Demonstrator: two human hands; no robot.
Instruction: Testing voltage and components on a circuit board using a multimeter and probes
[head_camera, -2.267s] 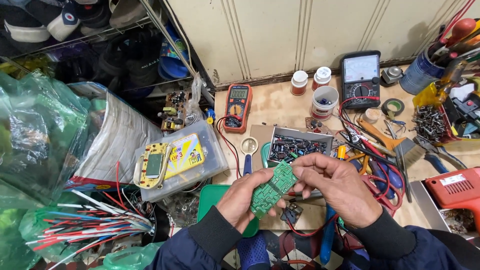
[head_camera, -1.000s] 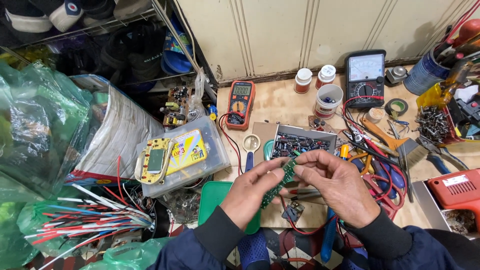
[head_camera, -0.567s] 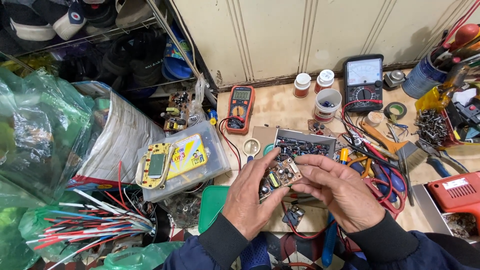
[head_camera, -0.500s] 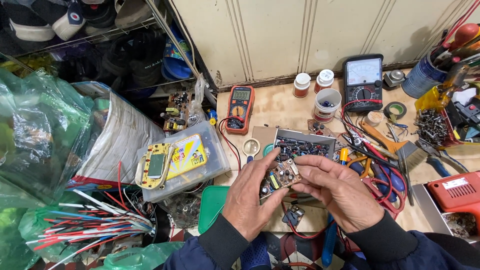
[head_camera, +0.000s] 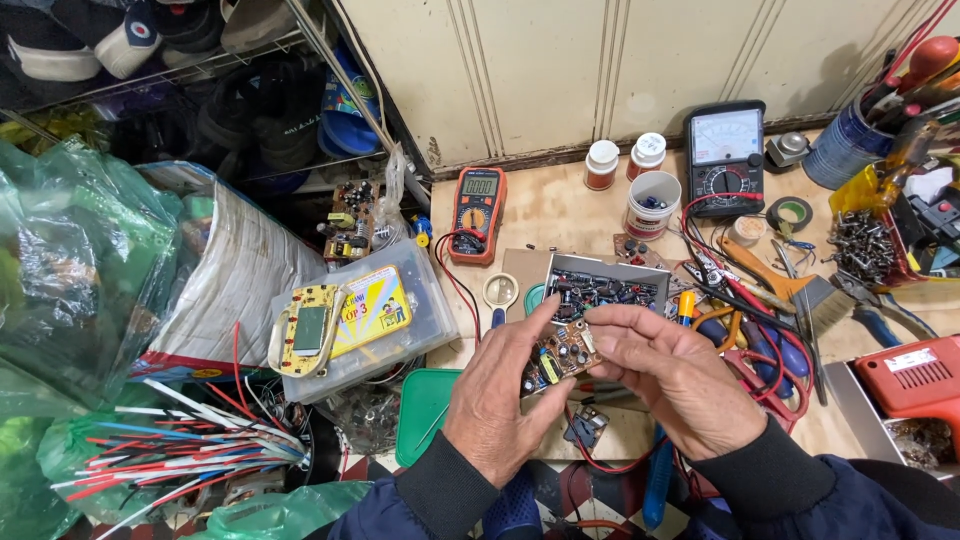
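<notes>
Both my hands hold a small circuit board (head_camera: 560, 355) above the workbench, its component side up with capacitors and a yellow part showing. My left hand (head_camera: 500, 395) grips the board's left edge, thumb on top. My right hand (head_camera: 668, 372) pinches its right edge with the fingers stretched over it. Just beyond the board sits a small grey tray (head_camera: 604, 285) full of dark electronic parts.
A red digital multimeter (head_camera: 476, 212) and a black analog meter (head_camera: 724, 158) lie at the back. Pliers, a brush (head_camera: 790, 290) and wires clutter the right, with a red power drill (head_camera: 915, 375). A clear plastic box (head_camera: 372, 322), a green lid (head_camera: 425, 412) and wire bundles (head_camera: 190, 450) lie left.
The board showed its green solder side earlier; my hands turned it over, and now the component side faces up. Both hands stay at the same spot.
</notes>
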